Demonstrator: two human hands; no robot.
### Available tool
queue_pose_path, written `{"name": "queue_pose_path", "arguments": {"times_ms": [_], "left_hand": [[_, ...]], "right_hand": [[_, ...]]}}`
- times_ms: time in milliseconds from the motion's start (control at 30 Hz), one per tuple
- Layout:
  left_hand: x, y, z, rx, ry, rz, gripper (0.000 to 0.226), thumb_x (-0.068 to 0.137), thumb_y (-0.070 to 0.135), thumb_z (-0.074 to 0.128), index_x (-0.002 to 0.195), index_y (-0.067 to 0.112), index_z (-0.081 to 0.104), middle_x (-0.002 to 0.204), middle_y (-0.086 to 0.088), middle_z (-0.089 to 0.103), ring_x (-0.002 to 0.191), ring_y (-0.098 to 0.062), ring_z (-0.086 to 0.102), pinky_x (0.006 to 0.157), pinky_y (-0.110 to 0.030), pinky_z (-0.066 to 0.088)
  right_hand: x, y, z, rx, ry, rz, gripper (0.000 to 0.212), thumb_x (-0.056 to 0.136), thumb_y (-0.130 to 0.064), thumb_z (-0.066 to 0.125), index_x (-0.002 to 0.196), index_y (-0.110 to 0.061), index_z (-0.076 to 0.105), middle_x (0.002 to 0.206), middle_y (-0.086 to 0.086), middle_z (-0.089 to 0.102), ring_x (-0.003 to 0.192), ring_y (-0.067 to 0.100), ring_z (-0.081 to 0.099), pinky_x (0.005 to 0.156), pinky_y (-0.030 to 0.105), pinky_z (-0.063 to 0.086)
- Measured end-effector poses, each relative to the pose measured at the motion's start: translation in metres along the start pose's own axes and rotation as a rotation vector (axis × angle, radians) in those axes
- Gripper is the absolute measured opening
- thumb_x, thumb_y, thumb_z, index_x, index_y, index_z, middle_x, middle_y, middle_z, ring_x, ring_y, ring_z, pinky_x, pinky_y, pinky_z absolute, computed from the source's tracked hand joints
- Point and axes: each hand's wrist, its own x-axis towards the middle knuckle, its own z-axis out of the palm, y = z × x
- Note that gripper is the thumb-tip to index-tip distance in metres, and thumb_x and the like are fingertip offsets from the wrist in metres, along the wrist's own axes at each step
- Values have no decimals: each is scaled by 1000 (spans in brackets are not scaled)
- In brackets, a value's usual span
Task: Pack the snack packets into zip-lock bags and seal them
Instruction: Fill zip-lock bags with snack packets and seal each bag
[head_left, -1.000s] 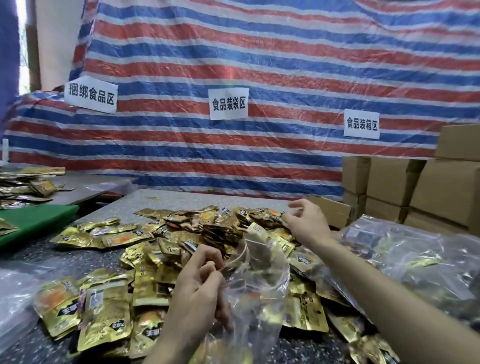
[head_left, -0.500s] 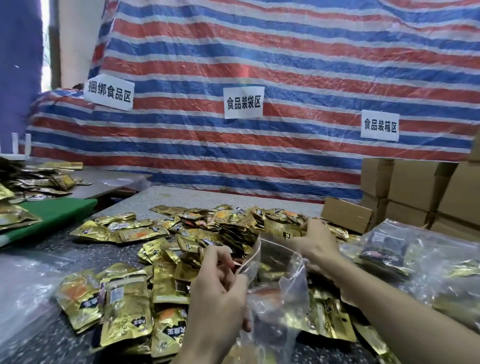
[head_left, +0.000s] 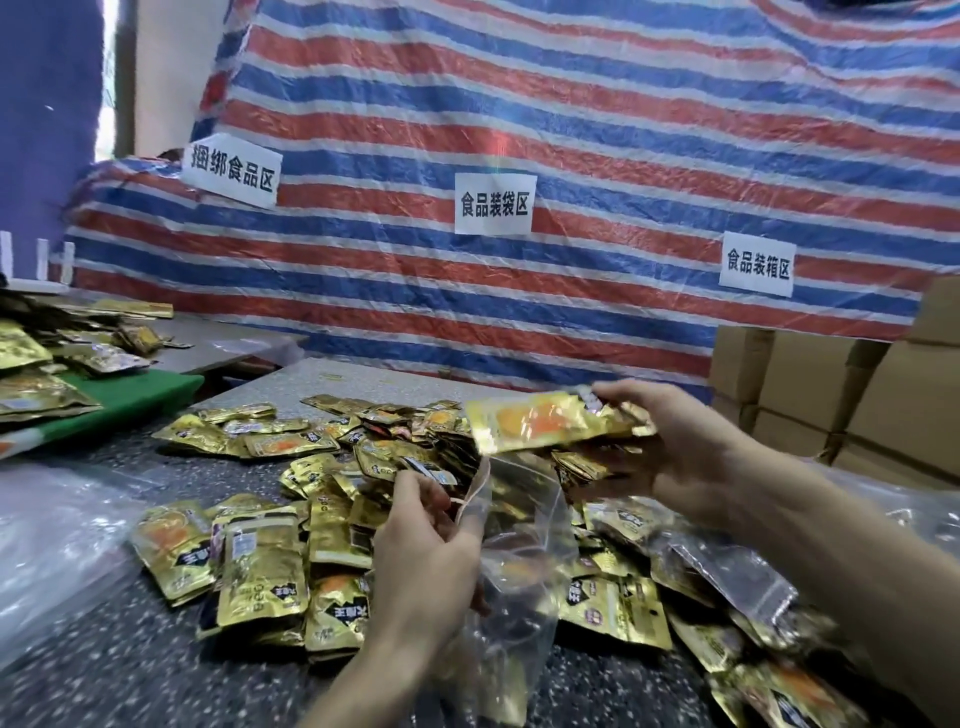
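Left hand (head_left: 426, 551) has its fingers pinching the rim of the clear zip-lock bag (head_left: 524, 561), so the mouth gapes open. Right hand (head_left: 675, 441) sits just above and right of the bag, fingers curled round a few gold snack packets (head_left: 540, 423), which aren't inside it. The loose pile of packets (head_left: 332, 519) is spread on the speckled table (head_left: 104, 675) behind and on both sides of the bag. Cardboard boxes (head_left: 857, 395) are stacked well off to the bag's right.

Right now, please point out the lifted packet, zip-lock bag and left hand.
lifted packet (head_left: 540, 423), head view, gold front face.
zip-lock bag (head_left: 524, 551), head view, clear side wall.
left hand (head_left: 421, 566), head view, its back.
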Motion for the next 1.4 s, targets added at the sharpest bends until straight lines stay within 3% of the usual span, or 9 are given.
{"name": "queue_pose_path", "arguments": {"times_ms": [67,167,333,600,733,867,1033,1200,1400], "left_hand": [[-2,3,1,18,27,-6,18,93,10,63,90,16,46,86,-28,56,65,-49,61,54,-61,52],[-5,7,1,-63,37,-50,16,92,6,59,92,13,46,83,-36,56,64,-53,59,58,-67,51],[-3,11,-1,-325,-4,-102,15,94,1,56,96,11,46,58,-7,58,42,-24,57,49,-56,54],[1,10,-4,-319,136,-48,12,94,1,55,96,10,47,61,-13,57,41,-19,54,42,-33,49],[-3,11,1,-180,85,93,18,90,6,66,90,14,49,61,7,54,48,-6,45,44,-20,41],[-6,17,2,-248,-25,89,23,90,13,68,84,29,52,60,1,52,50,-17,42,42,-29,35],[1,26,-10,-330,112,169,13,92,2,59,89,11,50,61,-11,50,44,-21,42,37,-32,35],[4,32,-17,-352,214,261,21,93,-3,56,84,15,51,54,1,51,42,-12,43,35,-23,34],[1,33,-15,-324,166,353,20,91,9,55,85,28,55,54,1,53,38,-18,39,34,-29,25]], "right_hand": [[-4,10,2,-117,-8,33,23,92,-23,65,109,-8,64,99,17,67,89,34,69,70,69,56],[-6,18,0,-119,3,104,27,94,-21,62,117,-6,59,105,21,64,81,38,72,66,66,57],[-8,18,-5,-58,15,152,23,95,-14,59,112,0,57,73,25,72,66,41,73,64,64,58],[-16,4,-10,-207,17,113,22,93,-9,63,110,4,62,83,27,74,70,40,74,60,52,62],[-18,1,-2,-458,-15,10,33,83,-19,78,105,3,67,79,17,76,64,28,74,53,35,59],[-23,-4,13,-700,-53,-144,45,53,-29,91,86,-3,74,73,5,77,67,20,74,53,27,55],[-30,-24,21,-730,-153,-251,35,49,-15,92,80,-8,78,72,-1,77,65,12,74,54,17,54],[-28,-20,17,-617,-107,-400,17,75,4,80,88,-7,76,77,3,77,68,17,74,57,21,56],[-16,-3,5,-485,-172,-427,8,88,-15,73,93,-11,77,84,7,77,69,17,70,62,25,58]]}}
